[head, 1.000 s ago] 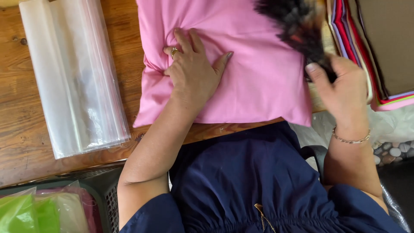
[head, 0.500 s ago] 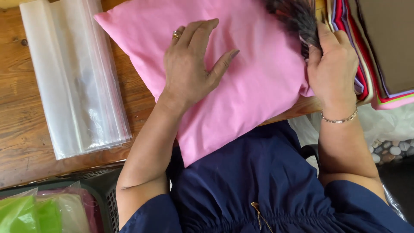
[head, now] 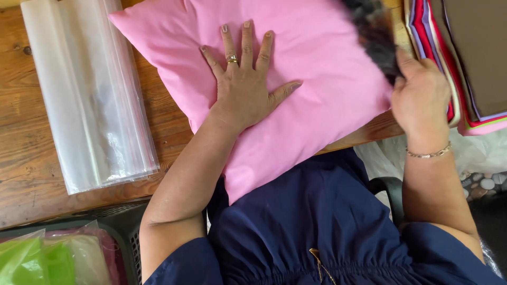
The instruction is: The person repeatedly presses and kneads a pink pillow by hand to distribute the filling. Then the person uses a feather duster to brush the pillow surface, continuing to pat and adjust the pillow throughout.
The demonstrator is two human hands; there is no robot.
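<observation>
Since half a second ago the left hand (head: 244, 87) has slid further up the soft pink fabric pillow (head: 296, 89), and its fingers now lie spread flat where they were loosely bunched; the pillow itself has turned a little more across the table's near edge. Nearest the camera, the pillow's lower corner hangs off that edge over the person's dark blue lap. On the right, just past the near edge, the right hand (head: 422, 100) is closed around the handle of a dark bristly brush (head: 376, 37), whose head sits blurred on the pillow's right side. To brush well, I judge the flat left palm should keep the cover taut while the strokes run away from it, toward the pillow's free edge. Further left, a stack of clear plastic bags (head: 87, 95) lies on the worn wooden table (head: 21, 137), well apart from the pillow. At the far right corner rests a pile of coloured fabric pieces (head: 465, 95), close behind the brushing hand.
</observation>
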